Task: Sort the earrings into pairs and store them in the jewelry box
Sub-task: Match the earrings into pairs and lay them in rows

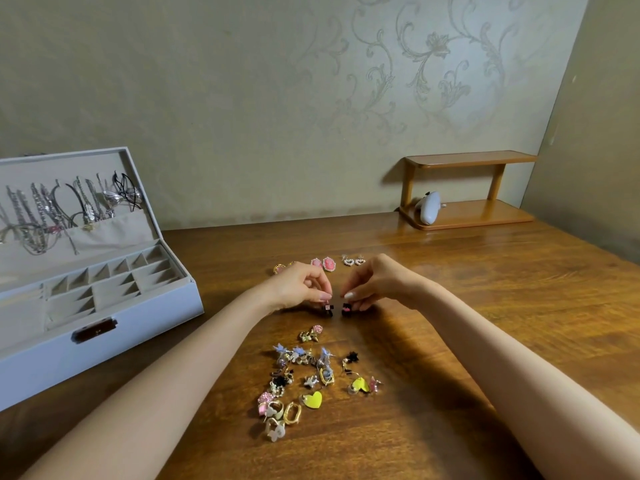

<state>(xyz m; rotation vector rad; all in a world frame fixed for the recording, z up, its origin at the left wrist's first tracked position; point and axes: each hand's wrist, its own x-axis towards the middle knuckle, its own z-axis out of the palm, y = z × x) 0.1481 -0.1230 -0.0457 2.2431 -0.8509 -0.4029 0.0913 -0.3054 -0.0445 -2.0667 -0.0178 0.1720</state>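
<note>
Wooden tabletop (450,306) below patterned wallpaper: left hand (304,285) and right hand (370,285) each pinch one black-and-pink earring (327,309), the twin (346,308) close beside it. Pieces this tiny could slip from the fingertips and tumble into the unsorted pile (304,379) just nearer than the hands. Sorted pairs (323,263) lie just beyond the knuckles. Well left of the left hand the jewelry box (104,341) stands open: necklaces (52,209) hang in its lid, tray compartments (114,285) show only lining

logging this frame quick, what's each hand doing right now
Left hand: pinching a small black and pink earring.
Right hand: pinching a second black and pink earring.
</note>
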